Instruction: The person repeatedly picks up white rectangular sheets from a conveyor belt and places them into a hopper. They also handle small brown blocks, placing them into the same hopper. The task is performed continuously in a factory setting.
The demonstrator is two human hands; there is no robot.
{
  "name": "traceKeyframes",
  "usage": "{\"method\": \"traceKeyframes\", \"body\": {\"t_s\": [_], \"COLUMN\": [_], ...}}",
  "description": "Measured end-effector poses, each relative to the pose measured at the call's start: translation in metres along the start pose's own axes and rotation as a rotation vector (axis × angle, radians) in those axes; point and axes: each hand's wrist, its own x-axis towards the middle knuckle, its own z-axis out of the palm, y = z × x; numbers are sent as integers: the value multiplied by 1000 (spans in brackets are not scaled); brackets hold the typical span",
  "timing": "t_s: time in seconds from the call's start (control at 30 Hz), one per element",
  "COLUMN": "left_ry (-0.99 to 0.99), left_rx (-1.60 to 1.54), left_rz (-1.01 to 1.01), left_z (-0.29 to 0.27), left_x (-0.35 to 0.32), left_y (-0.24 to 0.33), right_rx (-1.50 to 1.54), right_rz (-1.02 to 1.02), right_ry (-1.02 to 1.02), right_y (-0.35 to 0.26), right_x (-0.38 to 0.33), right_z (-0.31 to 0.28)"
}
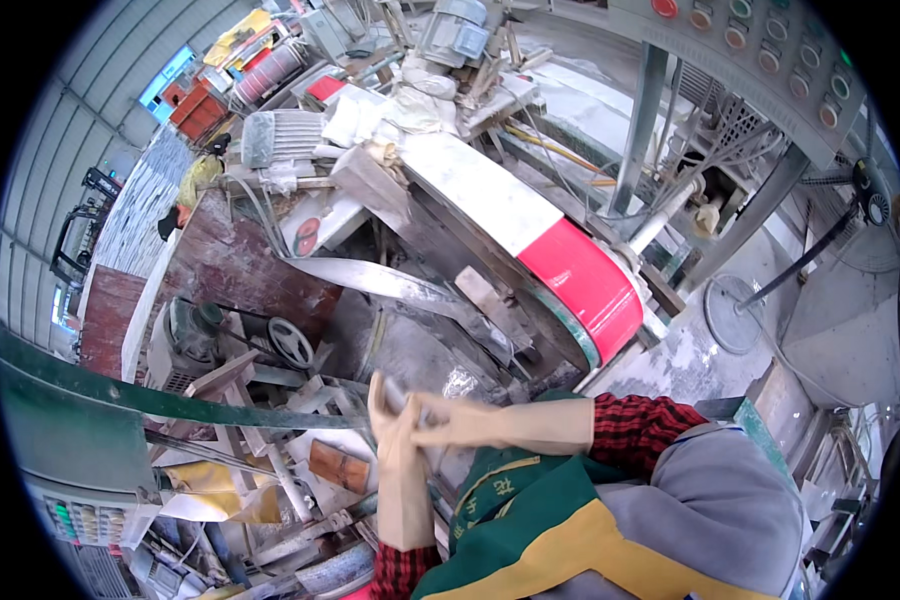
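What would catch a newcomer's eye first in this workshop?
The red belt of a dusty sanding machine, running down the middle toward the person. Just below it, the left hand and right hand, both in tan gloves, meet as if one glove is being tugged. Top right, a grey control panel with round buttons hangs overhead.

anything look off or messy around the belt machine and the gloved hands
Yes. White dust coats the belt machine and the floor beside it, and rags and scraps are heaped on top. The right hand tugs at the left hand, whose glove looks partly loose.
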Motion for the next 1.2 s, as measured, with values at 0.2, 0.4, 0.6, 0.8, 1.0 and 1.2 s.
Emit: {"method": "traceKeyframes", "body": {"t_s": [0.2,0.4,0.6,0.8,1.0,1.2], "left_ry": [-45,-274,-433,-420,-348,-278], "left_rx": [294,186,72,47,60,21], "left_rz": [61,-337,-310,-294,-311,-193], "left_z": [74,71,50,32,7,13], "left_x": [20,9,3,-18,-12,32], "left_y": [8,-6,-9,15,14,13], "right_rx": [216,252,4,117,288,367], "right_rz": [-161,-324,-233,-264,-166,-124], "right_ry": [341,403,682,692,392,319], "right_y": [14,-3,-8,-9,3,-11], "right_x": [-48,-83,-62,-31,-56,-73], "right_z": [-72,-74,-100,-81,-19,-3]}}
